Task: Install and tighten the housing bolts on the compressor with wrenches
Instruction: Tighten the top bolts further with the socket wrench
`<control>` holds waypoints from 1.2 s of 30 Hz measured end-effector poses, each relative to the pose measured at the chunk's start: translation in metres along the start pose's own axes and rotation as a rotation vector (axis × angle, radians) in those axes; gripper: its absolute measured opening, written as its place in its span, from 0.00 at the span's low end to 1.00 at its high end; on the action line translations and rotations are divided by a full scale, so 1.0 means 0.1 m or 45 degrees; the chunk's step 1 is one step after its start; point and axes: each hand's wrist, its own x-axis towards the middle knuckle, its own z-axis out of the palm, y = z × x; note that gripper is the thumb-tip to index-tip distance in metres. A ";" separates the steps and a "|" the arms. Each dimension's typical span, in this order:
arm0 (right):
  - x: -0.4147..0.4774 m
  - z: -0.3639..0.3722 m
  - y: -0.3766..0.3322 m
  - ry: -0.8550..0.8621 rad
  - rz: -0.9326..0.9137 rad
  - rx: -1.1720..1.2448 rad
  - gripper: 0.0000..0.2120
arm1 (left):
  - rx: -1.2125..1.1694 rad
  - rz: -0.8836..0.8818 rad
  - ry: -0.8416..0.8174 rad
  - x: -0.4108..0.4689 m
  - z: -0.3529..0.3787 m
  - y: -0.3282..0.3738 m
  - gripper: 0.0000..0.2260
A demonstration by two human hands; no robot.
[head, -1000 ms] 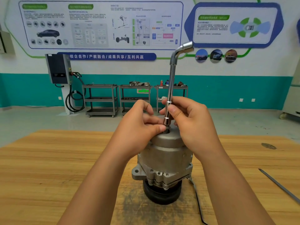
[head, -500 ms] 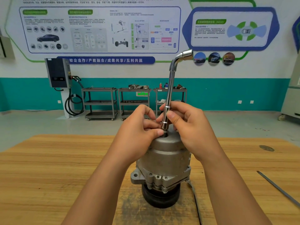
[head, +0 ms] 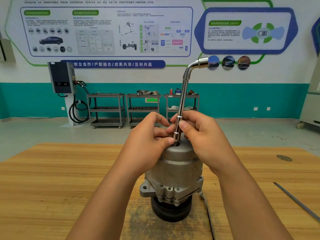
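Observation:
A grey metal compressor [head: 174, 172] stands upright on its black pulley at the middle of the wooden table [head: 52, 187]. An L-shaped chrome socket wrench [head: 183, 94] stands nearly upright with its lower socket on a bolt [head: 175, 144] at the top of the housing. My right hand [head: 204, 135] grips the lower shaft of the wrench. My left hand [head: 147, 141] pinches the socket end and the bolt just above the housing top. The bolt's threads show a little below the socket.
A thin metal rod [head: 297, 201] lies on the table at the right edge. A dark strap or cable [head: 207, 213] trails from the compressor toward the front. Behind the table are open floor, several grey shelf carts [head: 142, 110] and a wall charger [head: 62, 78].
The view has shifted slightly, so the compressor and hands sit a little lower in frame. The wrench's bent top leans a bit more to the right. Both hands keep their hold.

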 end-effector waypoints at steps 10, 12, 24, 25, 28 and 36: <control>-0.01 0.00 0.04 0.070 0.010 -0.047 0.09 | -0.158 0.096 0.033 0.01 -0.01 0.01 0.09; -0.01 0.01 0.04 0.075 -0.022 -0.055 0.08 | -0.136 0.156 0.068 0.01 0.01 0.02 0.08; -0.02 0.06 0.05 0.184 -0.061 -0.095 0.04 | -0.628 0.178 0.232 0.00 0.15 0.07 0.04; -0.02 0.07 0.04 0.190 -0.059 -0.112 0.04 | -0.637 0.168 0.239 0.00 0.16 0.08 0.04; -0.02 0.09 0.04 0.192 -0.050 -0.150 0.09 | -0.594 0.146 0.309 0.00 0.21 0.08 0.04; -0.04 0.02 -0.01 -0.021 0.032 -0.217 0.10 | -0.597 0.070 0.268 0.02 0.20 0.06 0.05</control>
